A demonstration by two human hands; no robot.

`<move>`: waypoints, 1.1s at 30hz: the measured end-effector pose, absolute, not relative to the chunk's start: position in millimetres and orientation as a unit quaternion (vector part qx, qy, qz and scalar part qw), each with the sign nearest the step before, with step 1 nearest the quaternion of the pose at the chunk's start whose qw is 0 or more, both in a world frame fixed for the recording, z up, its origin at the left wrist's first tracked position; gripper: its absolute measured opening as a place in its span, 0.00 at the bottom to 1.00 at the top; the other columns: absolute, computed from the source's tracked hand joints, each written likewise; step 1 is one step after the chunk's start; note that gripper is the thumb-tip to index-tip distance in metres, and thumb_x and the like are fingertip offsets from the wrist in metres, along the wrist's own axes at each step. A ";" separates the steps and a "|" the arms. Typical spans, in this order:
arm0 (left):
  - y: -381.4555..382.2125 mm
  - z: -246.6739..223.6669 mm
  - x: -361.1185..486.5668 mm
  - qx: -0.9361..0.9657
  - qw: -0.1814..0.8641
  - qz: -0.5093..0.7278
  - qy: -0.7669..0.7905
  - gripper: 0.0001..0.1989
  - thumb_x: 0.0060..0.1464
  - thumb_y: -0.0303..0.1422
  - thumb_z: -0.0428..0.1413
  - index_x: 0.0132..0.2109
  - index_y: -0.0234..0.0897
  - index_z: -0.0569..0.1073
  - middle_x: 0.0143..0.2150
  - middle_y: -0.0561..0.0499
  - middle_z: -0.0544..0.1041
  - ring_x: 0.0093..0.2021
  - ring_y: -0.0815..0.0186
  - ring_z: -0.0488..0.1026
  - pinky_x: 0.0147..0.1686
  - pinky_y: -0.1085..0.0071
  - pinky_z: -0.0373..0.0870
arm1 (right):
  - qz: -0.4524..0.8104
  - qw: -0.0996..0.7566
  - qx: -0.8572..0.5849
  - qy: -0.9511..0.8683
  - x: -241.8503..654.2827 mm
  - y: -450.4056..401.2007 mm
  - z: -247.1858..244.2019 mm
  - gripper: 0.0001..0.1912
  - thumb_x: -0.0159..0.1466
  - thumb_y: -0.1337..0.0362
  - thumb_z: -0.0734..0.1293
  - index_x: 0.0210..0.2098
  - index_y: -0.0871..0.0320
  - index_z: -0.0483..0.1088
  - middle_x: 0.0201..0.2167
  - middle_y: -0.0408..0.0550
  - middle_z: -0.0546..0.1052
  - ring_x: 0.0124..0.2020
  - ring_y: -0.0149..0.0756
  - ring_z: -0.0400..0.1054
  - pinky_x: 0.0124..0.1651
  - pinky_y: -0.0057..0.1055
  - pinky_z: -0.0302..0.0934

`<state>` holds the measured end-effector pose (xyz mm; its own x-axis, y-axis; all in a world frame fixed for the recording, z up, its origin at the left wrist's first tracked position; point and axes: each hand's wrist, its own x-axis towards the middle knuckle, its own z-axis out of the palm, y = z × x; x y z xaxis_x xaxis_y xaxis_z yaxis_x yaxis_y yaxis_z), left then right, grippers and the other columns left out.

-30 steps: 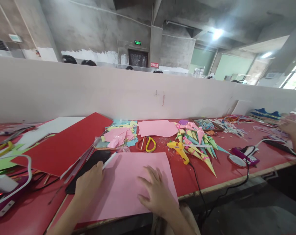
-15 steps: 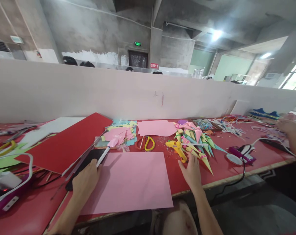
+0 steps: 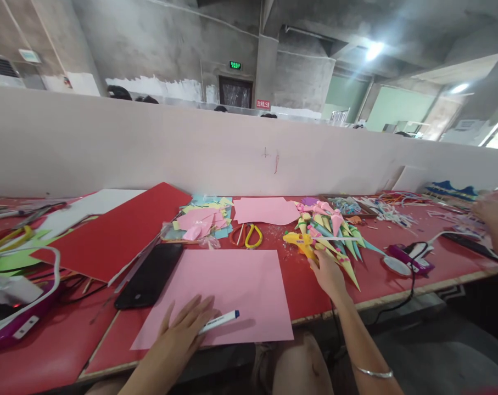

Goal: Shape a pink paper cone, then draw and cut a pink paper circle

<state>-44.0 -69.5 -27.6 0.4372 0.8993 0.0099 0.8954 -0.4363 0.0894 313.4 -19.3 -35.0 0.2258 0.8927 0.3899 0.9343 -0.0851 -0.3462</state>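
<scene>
Pink paper [image 3: 236, 280] lies flat on the red bench [image 3: 372, 280], in the lower middle of the frame. The left hand [image 3: 186, 326] is spread out on it, with a white marker [image 3: 224, 319] poking out beside it. Well apart, right of the middle, the right hand [image 3: 328, 274] covers the handle of a yellow glue gun [image 3: 300, 241], near colourful cones [image 3: 348, 270]. Whether either hand grips, nobody can tell.

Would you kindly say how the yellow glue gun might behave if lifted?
The yellow glue gun would probably feel rigid and fairly light, since its body looks like moulded plastic. Its long pale stick may brush the paper cones, as it juts over them.
</scene>
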 end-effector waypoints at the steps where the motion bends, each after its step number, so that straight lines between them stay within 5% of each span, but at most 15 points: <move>1: -71.6 -27.6 -42.1 0.844 0.032 0.015 0.535 0.21 0.54 0.31 0.45 0.52 0.59 0.67 0.59 0.57 0.64 0.60 0.58 0.59 0.57 0.50 0.52 | -0.040 0.269 -0.736 -0.620 313.5 -19.5 -35.4 0.14 0.62 0.65 0.56 0.43 0.63 0.67 0.44 0.58 0.72 0.45 0.43 0.67 0.42 0.36 0.62; 11: -82.6 -53.8 -32.1 0.849 -0.054 0.022 0.526 0.27 0.51 0.24 0.46 0.55 0.57 0.63 0.59 0.55 0.64 0.59 0.56 0.60 0.52 0.55 0.63 | -0.099 0.325 -0.733 -0.589 291.4 -54.5 -23.9 0.17 0.60 0.65 0.57 0.46 0.65 0.64 0.43 0.59 0.70 0.47 0.47 0.64 0.43 0.39 0.62; 15: -82.0 -42.9 -28.7 0.849 -0.039 0.014 0.527 0.25 0.52 0.25 0.46 0.55 0.54 0.65 0.59 0.54 0.65 0.58 0.57 0.61 0.51 0.57 0.64 | 0.016 0.326 -0.658 -0.678 265.6 -68.4 -21.8 0.12 0.61 0.66 0.56 0.38 0.60 0.68 0.36 0.52 0.72 0.39 0.40 0.67 0.41 0.35 0.62; 19: -84.0 -37.0 -31.2 0.846 -0.023 0.015 0.533 0.25 0.51 0.25 0.46 0.54 0.55 0.65 0.58 0.56 0.65 0.58 0.59 0.61 0.52 0.58 0.62 | 0.127 0.306 -0.593 -0.734 234.2 -55.9 -8.4 0.14 0.61 0.71 0.55 0.41 0.59 0.68 0.36 0.49 0.73 0.36 0.34 0.69 0.40 0.30 0.62; 23: -90.7 -41.2 -31.3 0.825 -0.028 0.028 0.564 0.26 0.52 0.25 0.44 0.55 0.57 0.64 0.59 0.55 0.65 0.58 0.58 0.61 0.55 0.49 0.54 | 0.094 0.175 -0.583 -0.788 199.6 -14.2 14.3 0.19 0.64 0.74 0.52 0.52 0.56 0.61 0.49 0.50 0.67 0.49 0.32 0.64 0.48 0.28 0.59; 27: -96.8 -37.1 -25.6 0.804 -0.027 0.034 0.593 0.25 0.52 0.25 0.43 0.54 0.57 0.65 0.58 0.55 0.65 0.59 0.60 0.60 0.55 0.49 0.53 | 0.089 0.106 -0.617 -0.775 172.6 35.5 22.6 0.16 0.63 0.77 0.53 0.47 0.61 0.64 0.46 0.55 0.68 0.43 0.37 0.68 0.42 0.34 0.62; 33: -95.7 -29.9 -24.0 0.808 -0.017 0.008 0.589 0.26 0.51 0.24 0.43 0.54 0.55 0.66 0.58 0.55 0.65 0.59 0.62 0.60 0.54 0.53 0.56 | 0.089 0.057 -0.642 -0.759 163.2 66.4 18.6 0.15 0.63 0.62 0.61 0.47 0.62 0.64 0.44 0.50 0.70 0.42 0.36 0.67 0.43 0.39 0.64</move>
<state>-24.0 -95.7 -29.9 0.3070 0.9511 0.0332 0.9517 -0.3066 -0.0173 163.2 66.4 18.6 -0.1686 0.9853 -0.0274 0.9652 0.1594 -0.2075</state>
